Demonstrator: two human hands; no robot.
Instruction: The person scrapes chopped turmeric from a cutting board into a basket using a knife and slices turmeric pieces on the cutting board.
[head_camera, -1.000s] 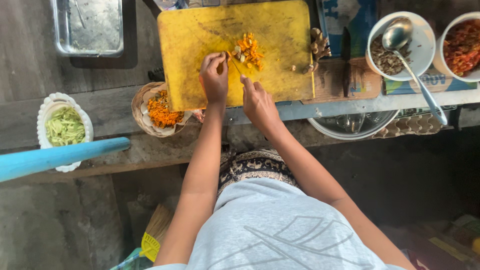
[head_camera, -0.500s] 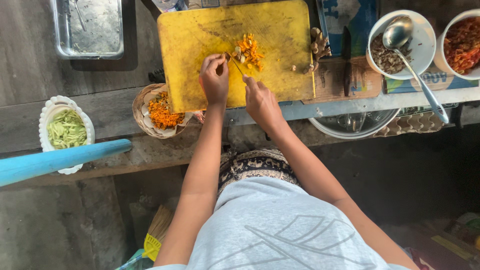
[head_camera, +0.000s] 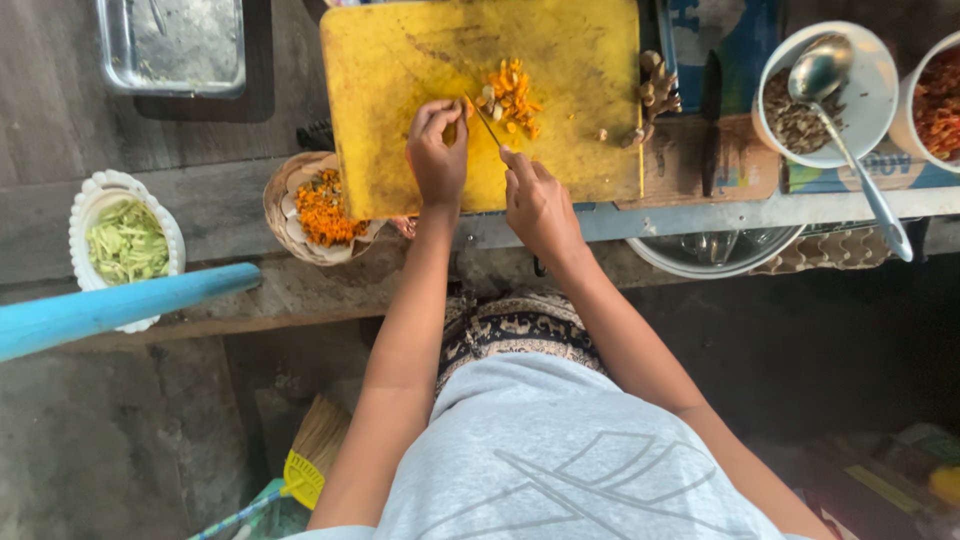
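Two hands meet over one orange root

Two hands work close together at the middle of the yellow cutting board (head_camera: 400, 110). The left hand (head_camera: 437, 150) curls its fingertips down on a small orange root piece (head_camera: 466, 108), probably turmeric, pinning it to the board; most of the piece is hidden under the fingers. The right hand (head_camera: 540, 200) is closed round the handle of a knife (head_camera: 487, 122), forefinger stretched along the top, and the thin blade runs up and to the left from the grip, ending just beside the left fingertips. So the root lies ahead of the right hand, at the blade's far end, and the left hand is the nearer one, touching it. Which way the root's long axis runs I cannot tell.

Just beyond the blade sits a heap of chopped orange bits (head_camera: 512, 95). Near the board's lower left corner stands a small basket of orange shreds (head_camera: 322, 210); further left, a white dish of green shreds (head_camera: 126, 242). A white bowl with a ladle (head_camera: 870, 100) stands well apart on the right.
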